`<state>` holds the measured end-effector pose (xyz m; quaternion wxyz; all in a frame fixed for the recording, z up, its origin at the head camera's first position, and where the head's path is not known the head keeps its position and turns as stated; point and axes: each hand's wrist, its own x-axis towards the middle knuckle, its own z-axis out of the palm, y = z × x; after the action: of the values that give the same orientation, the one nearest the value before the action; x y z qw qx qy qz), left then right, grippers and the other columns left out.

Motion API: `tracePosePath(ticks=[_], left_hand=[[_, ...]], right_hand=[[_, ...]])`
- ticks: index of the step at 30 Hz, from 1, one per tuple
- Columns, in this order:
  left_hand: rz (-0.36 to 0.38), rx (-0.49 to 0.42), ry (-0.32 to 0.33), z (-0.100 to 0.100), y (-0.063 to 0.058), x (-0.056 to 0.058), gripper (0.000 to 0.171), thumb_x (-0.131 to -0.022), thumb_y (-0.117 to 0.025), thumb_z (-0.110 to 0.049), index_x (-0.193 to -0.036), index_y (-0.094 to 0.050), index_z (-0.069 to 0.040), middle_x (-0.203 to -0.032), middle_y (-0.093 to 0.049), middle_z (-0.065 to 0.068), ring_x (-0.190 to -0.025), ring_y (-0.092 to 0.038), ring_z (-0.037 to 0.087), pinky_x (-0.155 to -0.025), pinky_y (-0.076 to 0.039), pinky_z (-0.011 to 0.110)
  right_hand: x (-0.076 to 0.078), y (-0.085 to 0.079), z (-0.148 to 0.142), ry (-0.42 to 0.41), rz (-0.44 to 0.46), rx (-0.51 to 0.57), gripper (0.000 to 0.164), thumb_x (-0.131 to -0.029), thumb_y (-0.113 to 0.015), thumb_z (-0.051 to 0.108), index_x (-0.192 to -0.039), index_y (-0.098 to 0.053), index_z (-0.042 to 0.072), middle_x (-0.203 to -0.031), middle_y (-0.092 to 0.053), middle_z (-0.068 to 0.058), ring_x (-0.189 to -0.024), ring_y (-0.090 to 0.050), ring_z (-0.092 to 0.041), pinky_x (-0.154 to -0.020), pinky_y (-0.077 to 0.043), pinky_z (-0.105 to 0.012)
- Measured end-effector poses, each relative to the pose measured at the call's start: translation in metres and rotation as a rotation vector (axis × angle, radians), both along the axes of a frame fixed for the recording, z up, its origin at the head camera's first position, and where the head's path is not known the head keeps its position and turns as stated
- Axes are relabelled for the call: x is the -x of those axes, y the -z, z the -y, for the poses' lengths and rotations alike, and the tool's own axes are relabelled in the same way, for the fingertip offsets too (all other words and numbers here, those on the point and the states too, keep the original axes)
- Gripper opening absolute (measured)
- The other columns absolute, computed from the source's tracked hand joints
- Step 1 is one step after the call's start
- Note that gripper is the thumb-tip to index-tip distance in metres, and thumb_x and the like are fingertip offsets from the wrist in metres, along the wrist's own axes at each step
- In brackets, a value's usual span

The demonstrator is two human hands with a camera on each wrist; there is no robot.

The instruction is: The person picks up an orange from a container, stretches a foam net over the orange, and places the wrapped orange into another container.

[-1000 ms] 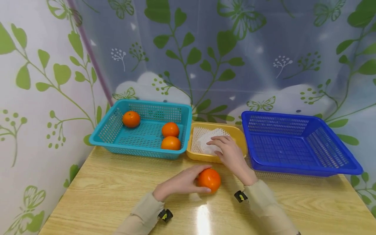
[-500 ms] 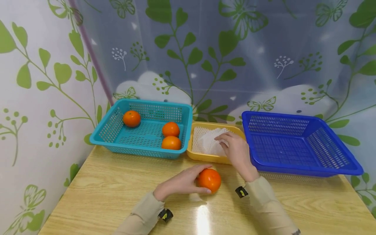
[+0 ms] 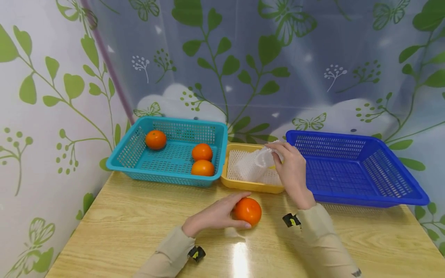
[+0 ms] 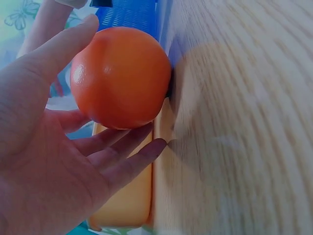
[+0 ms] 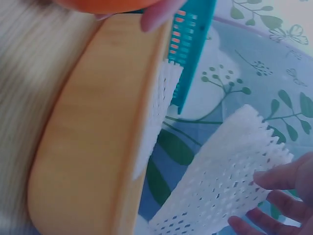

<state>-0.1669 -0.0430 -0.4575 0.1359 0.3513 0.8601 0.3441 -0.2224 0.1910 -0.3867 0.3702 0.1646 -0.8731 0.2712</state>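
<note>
I have the left hand [image 3: 219, 213] cupped, thumb [image 4: 63, 45] opposite fingers [image 4: 131, 166]; beyond it, the right hand [image 3: 292, 166] pinches, its rearmost fingers seemingly bent.

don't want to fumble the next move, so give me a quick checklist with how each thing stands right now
1. Orange fruit steadied: ok, the left hand cups it between thumb and fingers.
2. White foam net in grasp: ok, the right hand pinches it near one end.
3. Net clear of the yellow basket: cannot tell, its lower end overlaps the basket in the head view.
4. Net around the fruit: not ok, the fruit is bare.
5. Other three fruits contained: ok, all inside the teal basket.
</note>
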Motion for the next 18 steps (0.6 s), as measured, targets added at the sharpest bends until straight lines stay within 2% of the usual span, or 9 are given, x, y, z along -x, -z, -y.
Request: tracePosePath(ticks=[6,8,10,13,16,18], left_hand=[[0.007,0.006,-0.025,0.002,-0.006,0.0,0.084,-0.091,-0.072,-0.052,-0.157,-0.035,-0.018,-0.154,-0.046,0.009,-0.136,-0.049,0.025,-0.111,-0.042,0.046],[0.007,-0.015,-0.033,0.003,-0.01,0.001,0.078,-0.094,-0.068,-0.051,-0.157,-0.037,-0.017,-0.152,-0.048,0.009,-0.134,-0.051,0.025,-0.11,-0.044,0.045],[0.014,-0.071,-0.051,0.005,-0.015,0.002,0.07,-0.098,-0.064,-0.047,-0.155,-0.04,-0.014,-0.15,-0.05,0.009,-0.132,-0.053,0.026,-0.108,-0.046,0.045],[0.011,-0.174,-0.11,0.006,-0.02,0.005,0.057,-0.103,-0.058,-0.041,-0.15,-0.046,-0.011,-0.149,-0.053,0.008,-0.131,-0.055,0.027,-0.105,-0.049,0.043],[-0.012,-0.298,-0.178,0.004,-0.022,0.008,0.045,-0.106,-0.056,-0.031,-0.143,-0.053,-0.005,-0.14,-0.06,0.01,-0.122,-0.062,0.026,-0.1,-0.053,0.039],[-0.023,-0.359,-0.22,0.002,-0.023,0.01,0.038,-0.106,-0.056,-0.025,-0.138,-0.057,-0.003,-0.134,-0.064,0.012,-0.116,-0.066,0.026,-0.097,-0.055,0.036]], right_hand=[[-0.008,-0.016,-0.001,-0.012,-0.052,0.137,0.026,-0.093,-0.07,-0.003,-0.114,-0.076,0.009,-0.106,-0.073,-0.014,-0.087,-0.067,-0.032,-0.073,-0.058,-0.044],[-0.011,-0.02,-0.001,-0.024,-0.072,0.192,0.027,-0.094,-0.068,-0.003,-0.118,-0.074,0.009,-0.108,-0.073,-0.013,-0.09,-0.068,-0.031,-0.075,-0.059,-0.031],[-0.015,-0.023,-0.001,-0.044,-0.087,0.24,0.028,-0.096,-0.065,-0.003,-0.12,-0.073,0.009,-0.11,-0.073,-0.012,-0.094,-0.069,-0.03,-0.078,-0.057,-0.019],[-0.023,-0.027,0.001,-0.107,-0.086,0.325,0.029,-0.098,-0.062,-0.003,-0.123,-0.071,0.008,-0.114,-0.073,-0.01,-0.099,-0.068,-0.022,-0.081,-0.05,-0.008],[-0.032,-0.028,0.003,-0.18,-0.072,0.389,0.031,-0.099,-0.058,-0.006,-0.125,-0.069,0.005,-0.114,-0.072,-0.012,-0.096,-0.065,-0.012,-0.08,-0.051,-0.009],[-0.037,-0.028,0.004,-0.22,-0.067,0.411,0.034,-0.098,-0.055,-0.011,-0.126,-0.067,0.003,-0.113,-0.072,-0.014,-0.085,-0.059,-0.004,-0.078,-0.05,-0.01]])
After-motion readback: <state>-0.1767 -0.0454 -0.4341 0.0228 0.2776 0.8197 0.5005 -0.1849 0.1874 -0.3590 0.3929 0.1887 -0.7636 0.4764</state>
